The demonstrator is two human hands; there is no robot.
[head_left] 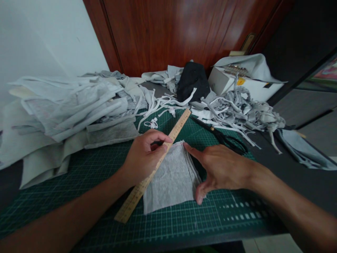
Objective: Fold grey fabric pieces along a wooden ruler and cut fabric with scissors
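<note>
A wooden ruler [139, 191] slants across a small grey fabric piece [172, 179], which lies on the green cutting mat [102, 196]. My left hand [144, 154] pinches the ruler between thumb and forefinger, above the fabric's upper left side. At the fabric's right edge is my right hand [221, 165], thumb and forefinger spread wide, with the forefinger at the upper corner and the thumb at the lower one. Its other fingers are partly hidden beneath the hand. Black-handled scissors [233, 140] lie on the mat just beyond my right hand.
Grey and white fabric [76, 105] is heaped at the left. White cords [158, 105] and tangled grey strips [244, 105] lie along the back. A black cloth bundle [193, 80] stands beside a white box [223, 80], in front of a wooden door [168, 35].
</note>
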